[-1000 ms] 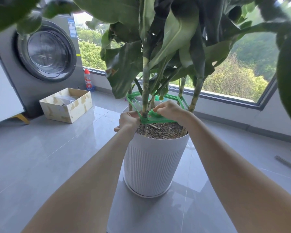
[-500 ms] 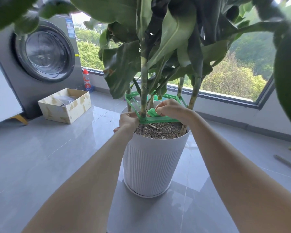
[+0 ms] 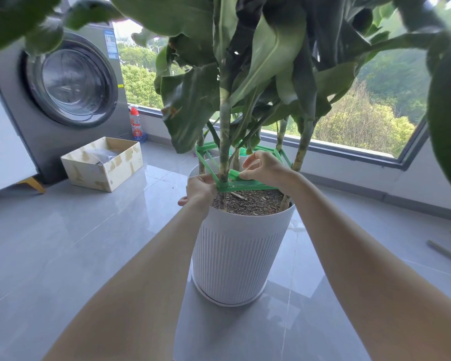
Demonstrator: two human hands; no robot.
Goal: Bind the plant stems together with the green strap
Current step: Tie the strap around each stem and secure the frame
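A white ribbed pot holds several upright plant stems in brown soil. A green strap runs in a loop around the stems, a little above the soil. My left hand grips the strap at the front stem, on the pot's left rim. My right hand pinches the strap's loose end or clasp just right of that stem, with two fingers spread upward. Large dark leaves hang over everything and hide the upper stems.
A washing machine stands at the back left, with an open cardboard box on the floor in front and a red-capped bottle by the window sill. A rod lies on the grey tile floor at far right.
My right hand has lifted slightly and loosened, fingers now spread while pinching the strap end. My left hand stays at the front stem. The view has shifted a little.
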